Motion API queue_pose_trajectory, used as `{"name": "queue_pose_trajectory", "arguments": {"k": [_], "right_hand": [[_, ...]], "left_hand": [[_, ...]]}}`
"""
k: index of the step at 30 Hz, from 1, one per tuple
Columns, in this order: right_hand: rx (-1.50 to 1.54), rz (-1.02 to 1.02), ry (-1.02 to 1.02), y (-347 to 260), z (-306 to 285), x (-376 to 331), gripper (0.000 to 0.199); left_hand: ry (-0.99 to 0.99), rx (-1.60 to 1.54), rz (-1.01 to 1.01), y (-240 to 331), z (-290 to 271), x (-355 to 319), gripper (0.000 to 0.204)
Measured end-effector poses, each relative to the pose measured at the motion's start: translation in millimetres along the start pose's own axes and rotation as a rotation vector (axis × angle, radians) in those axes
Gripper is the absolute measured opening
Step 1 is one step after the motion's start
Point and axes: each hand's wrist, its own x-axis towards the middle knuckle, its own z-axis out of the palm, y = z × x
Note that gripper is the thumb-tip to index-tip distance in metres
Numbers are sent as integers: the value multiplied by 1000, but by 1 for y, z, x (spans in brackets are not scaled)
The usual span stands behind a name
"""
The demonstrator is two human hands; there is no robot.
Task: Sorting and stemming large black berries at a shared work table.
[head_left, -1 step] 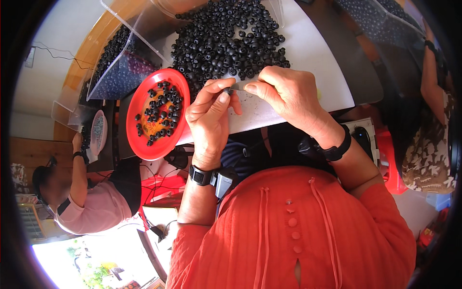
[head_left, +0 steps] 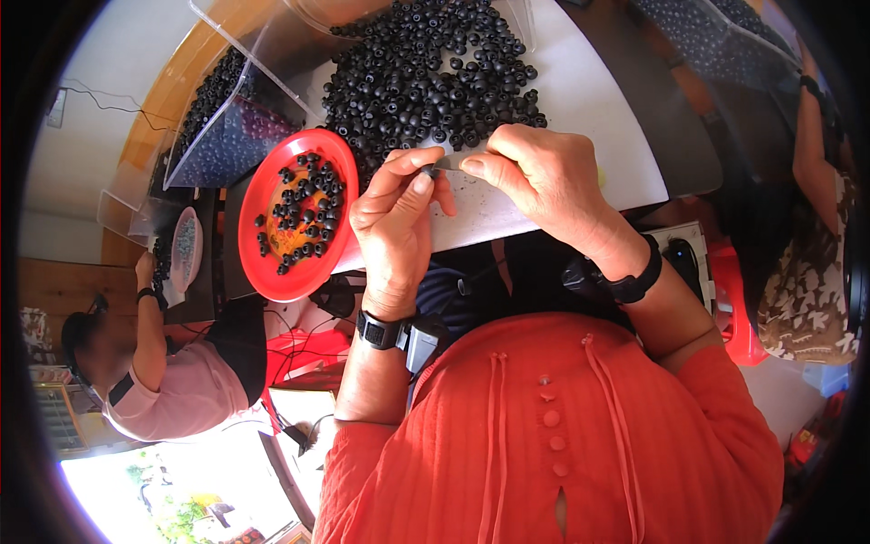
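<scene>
My left hand [head_left: 395, 222] pinches a small black round piece [head_left: 429, 170] between thumb and fingers. From the right, my right hand [head_left: 548, 177] grips a small thin grey blade [head_left: 449, 163], its tip against the piece or very close to it; the handle is hidden in my fingers. Just beyond both hands lies a heap of black ring-like pieces [head_left: 426, 77] with holes in them, spread over a white board [head_left: 594, 82]. To the left of my left hand is a red plate [head_left: 248, 218] carrying several similar black pieces.
A clear plastic bin [head_left: 213, 150] of dark pieces stands at the left, another clear bin [head_left: 716, 41] at the far right. A co-worker [head_left: 181, 381] sits at left near a pink dish [head_left: 187, 249]; another person's arm [head_left: 813, 168] shows at right. A red stool [head_left: 739, 317] stands nearby.
</scene>
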Motion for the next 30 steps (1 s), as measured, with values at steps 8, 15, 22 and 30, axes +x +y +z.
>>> {"name": "queue_pose_trajectory", "arguments": {"k": [8,15,22,30], "right_hand": [[-7,-18,-24,0,-3,1,42],[19,-36,-43,0,-4,-1,31],[99,-5,23,0,-2,-2,41],[54,-6,48,1,0,-2,41]], "left_hand": [[19,4,-3,2,4,0,25],[-14,-4,-3,-1,-1,0,25],[-24,10,-1,-1,1,0,25],[-30,4,30,-2,1,0,26]]}}
